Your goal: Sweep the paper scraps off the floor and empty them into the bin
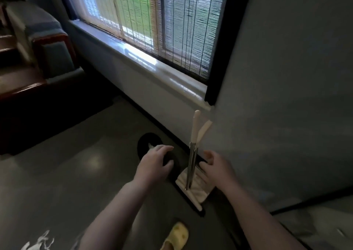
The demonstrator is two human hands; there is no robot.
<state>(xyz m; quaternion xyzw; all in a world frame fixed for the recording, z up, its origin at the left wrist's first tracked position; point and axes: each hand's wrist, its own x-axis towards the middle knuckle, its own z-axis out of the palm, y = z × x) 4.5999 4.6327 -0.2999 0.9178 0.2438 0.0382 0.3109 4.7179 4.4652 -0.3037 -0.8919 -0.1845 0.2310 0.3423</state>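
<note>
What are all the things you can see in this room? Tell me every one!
Broom and dustpan set with white handles and metal poles: one, standing upright by the wall.
Round black bin: one, on the floor left of the set, something white inside.
Woven window blind: one, beige, over the window.
White windowsill: one, under the blind.
Blue armchair with wooden arms: one, far left.
Yellow slipper: one, bottom centre.
Left hand: open, above the bin.
Right hand: open, beside the poles.
</note>
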